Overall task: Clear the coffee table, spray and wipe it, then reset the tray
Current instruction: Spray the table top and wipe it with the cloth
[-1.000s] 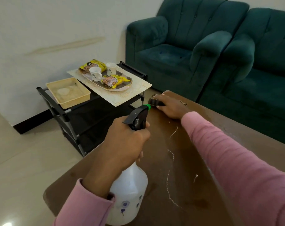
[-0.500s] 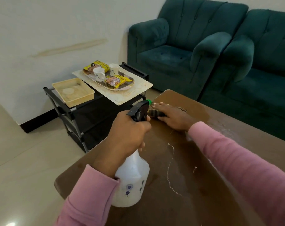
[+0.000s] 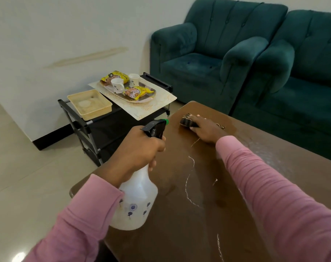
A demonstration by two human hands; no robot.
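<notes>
Wiping stage, with spray and cloth both in hand. Worktop (image 3: 208,214) carried no tableware. A wet sheen and thin white streaks (image 3: 189,178) ran across its middle.

Left hand (image 3: 140,150) gripped the bottle (image 3: 136,205) at the neck, its fingers (image 3: 153,165) curled under the trigger and the nozzle aimed at the far corner. Whether the base rested on the worktop could not be told.

Right hand (image 3: 206,129) lay on the cloth (image 3: 186,121) near that far corner. Its fingers (image 3: 195,118) were bent over the leading edge, holding the cloth down.

Tray (image 3: 142,100), with cups (image 3: 117,84) and packets (image 3: 136,92), sat on a mat (image 3: 151,108) on the rack (image 3: 79,123), beside the worktop and apart from the wet area.

Judgement on the step:
- Spray sparingly, low and inward, so the mist stays off the rack and tray just beyond the corner.
- Keep the cloth flat under the whole palm rather than bunched.
- Draw it in long overlapping passes from the far corner toward the near edge, crossing the streaks.
- Turn to a dry face of the cloth where a smear remains.
- The near right part looked untreated and likely needs a pass before the tray returns.
</notes>
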